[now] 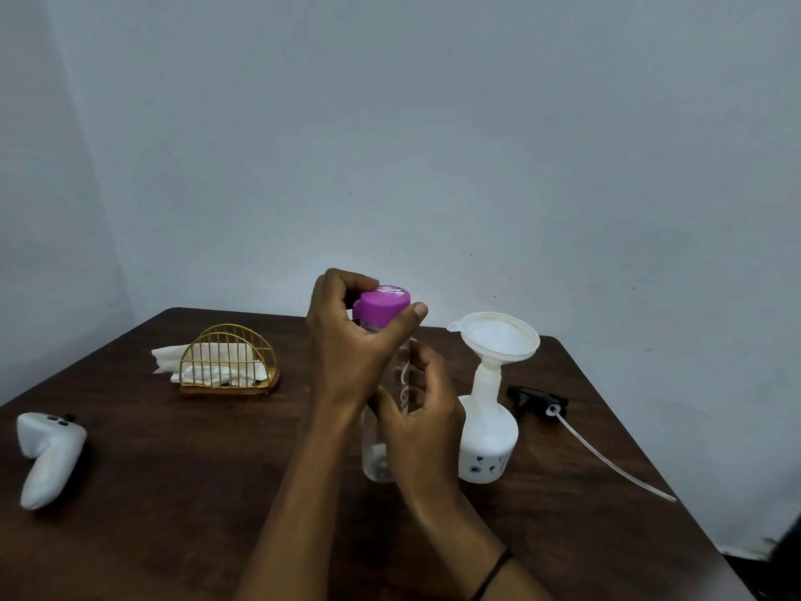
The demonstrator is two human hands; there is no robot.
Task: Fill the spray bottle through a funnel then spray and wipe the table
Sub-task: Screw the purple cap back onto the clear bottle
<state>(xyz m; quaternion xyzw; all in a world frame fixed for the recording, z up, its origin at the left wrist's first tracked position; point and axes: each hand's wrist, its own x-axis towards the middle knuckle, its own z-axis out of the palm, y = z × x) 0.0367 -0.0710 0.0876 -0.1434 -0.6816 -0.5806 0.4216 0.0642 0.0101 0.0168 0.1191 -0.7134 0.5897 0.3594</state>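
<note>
Two hands are engaged on one clear water bottle (381, 453), which stands just to the left of the white spray bottle (487, 444). The bottle's body is gripped by the right hand (422, 420), fingers curled round it, while its purple cap (381, 308) is pinched between thumb and fingers of the left hand (346, 340). The step in hand is judged to be the unscrewing of the cap, ahead of any pouring.

The spray bottle is already fitted with a white funnel (498, 336), seated in its neck and slightly tilted. Its black trigger head (537, 399), with a long dip tube (615, 459), lies just to the right of it. Next, the cap must be taken off and set down, then the water bottle lifted and tipped over the funnel's mouth.

Well left of the spray bottle, tissues are kept in a gold wire holder (229, 362); farther left lies a white controller (47, 457). Bare tabletop (182, 492) lies open ahead of the spray bottle for wiping. The dip tube's end reaches close to the right edge.
</note>
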